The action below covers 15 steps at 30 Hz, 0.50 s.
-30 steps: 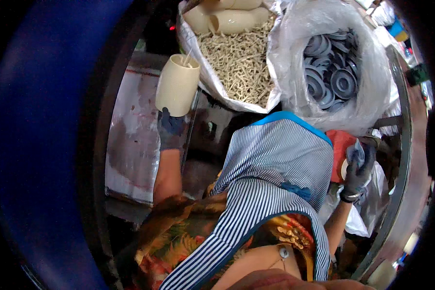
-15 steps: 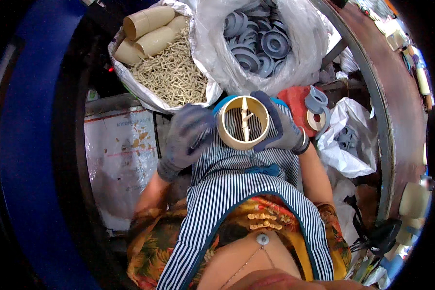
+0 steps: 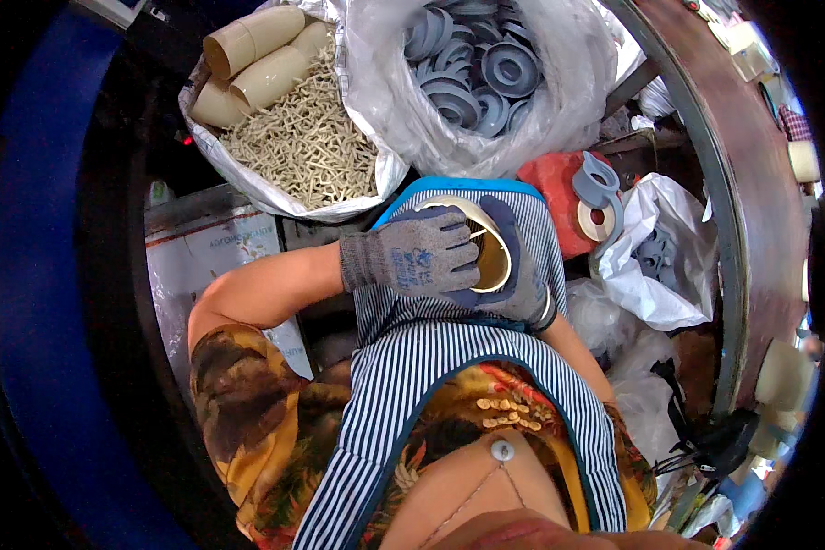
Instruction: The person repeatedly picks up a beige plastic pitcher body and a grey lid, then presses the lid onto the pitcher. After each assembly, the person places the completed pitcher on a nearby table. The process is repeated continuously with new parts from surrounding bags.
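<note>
Over my lap, a short cream plastic pipe fitting sits between both gloved hands, its round mouth facing up. My right hand wraps its right side, thumb and fingers closed round the outer wall. Across the left half of the mouth lies my left hand, its fingers bent over the rim and into the opening. A thin cream sprue pokes out beside the left fingers; the rest of it is hidden under them. Both gloves are grey with darker palms.
Ahead to the left stands a white sack of small cream sprue pieces and cream pipe fittings. A clear plastic bag of grey rings is beside it. On the right are a red bag, tape roll and metal-edged table.
My left hand has moved right from beside the fitting onto its mouth, covering most of the sprue. The fitting has tilted and shows less of its opening. My right hand still holds it.
</note>
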Tool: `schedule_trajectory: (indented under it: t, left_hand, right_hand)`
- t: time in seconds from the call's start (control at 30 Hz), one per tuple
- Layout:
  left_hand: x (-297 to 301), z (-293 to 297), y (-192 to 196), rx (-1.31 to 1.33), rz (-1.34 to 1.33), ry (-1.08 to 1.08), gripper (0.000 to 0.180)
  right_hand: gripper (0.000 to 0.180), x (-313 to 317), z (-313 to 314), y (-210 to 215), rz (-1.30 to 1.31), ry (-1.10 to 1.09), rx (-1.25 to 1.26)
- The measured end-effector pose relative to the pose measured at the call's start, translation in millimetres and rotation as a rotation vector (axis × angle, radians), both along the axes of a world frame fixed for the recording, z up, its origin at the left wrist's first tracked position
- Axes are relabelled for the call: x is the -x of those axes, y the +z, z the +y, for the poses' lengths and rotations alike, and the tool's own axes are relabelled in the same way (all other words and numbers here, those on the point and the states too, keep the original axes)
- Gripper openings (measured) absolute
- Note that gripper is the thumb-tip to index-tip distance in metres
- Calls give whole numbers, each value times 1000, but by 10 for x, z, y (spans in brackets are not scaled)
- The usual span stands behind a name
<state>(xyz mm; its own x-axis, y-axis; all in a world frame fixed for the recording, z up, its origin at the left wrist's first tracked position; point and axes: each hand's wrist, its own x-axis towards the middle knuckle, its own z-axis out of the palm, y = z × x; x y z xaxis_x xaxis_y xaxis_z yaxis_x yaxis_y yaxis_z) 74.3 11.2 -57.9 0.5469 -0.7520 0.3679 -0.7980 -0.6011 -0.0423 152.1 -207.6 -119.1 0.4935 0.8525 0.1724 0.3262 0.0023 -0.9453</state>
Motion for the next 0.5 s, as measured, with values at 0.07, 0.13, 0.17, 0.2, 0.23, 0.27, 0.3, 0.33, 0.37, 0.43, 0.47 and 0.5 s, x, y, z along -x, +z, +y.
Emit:
schedule_trajectory:
  t: [0.07, 0.13, 0.17, 0.2, 0.23, 0.27, 0.3, 0.33, 0.37, 0.43, 0.47, 0.5]
  left_hand:
    - [-44, -7, 104, 144, 56, 62, 23]
    - [-81, 8, 262, 453, 141, 147, 23]
    - [-116, 24, 244, 748, 249, 246, 22]
    - [-150, 58, 183, 1021, 392, 332, 23]
    - [-188, 65, 119, 1388, 579, 387, 24]
    - [-220, 100, 42, 1710, 732, 352, 25]
    - [-232, 154, -38, 1984, 843, 278, 26]
    - [-219, 225, -103, 2188, 916, 176, 27]
    - [-205, 312, -147, 2334, 964, 61, 29]
    - [-156, 663, -195, 2463, 947, -139, 32]
    - [-133, 915, -215, 2451, 861, -137, 34]
    - [-132, 1196, -274, 2312, 682, 88, 36]
  right_hand:
    - [116, -49, 17, -37, -23, 19, 29]
    - [118, -132, 46, 8, -69, 55, 43]
    - [118, -141, 77, 60, -123, 63, 50]
    - [118, -145, 109, 123, -176, 72, 58]
    - [119, -154, 136, 144, -228, 89, 50]
    - [119, -167, 160, 174, -249, 82, 28]
    - [119, -190, 165, 180, -217, 115, 27]
    - [119, -217, 145, 170, -185, 140, 20]
    - [120, -238, 126, 146, -151, 162, 15]
    - [123, -274, 139, 138, -107, 191, -18]
    - [124, -317, 181, 195, -99, 188, -40]
    - [125, -353, 205, 229, -94, 182, -57]
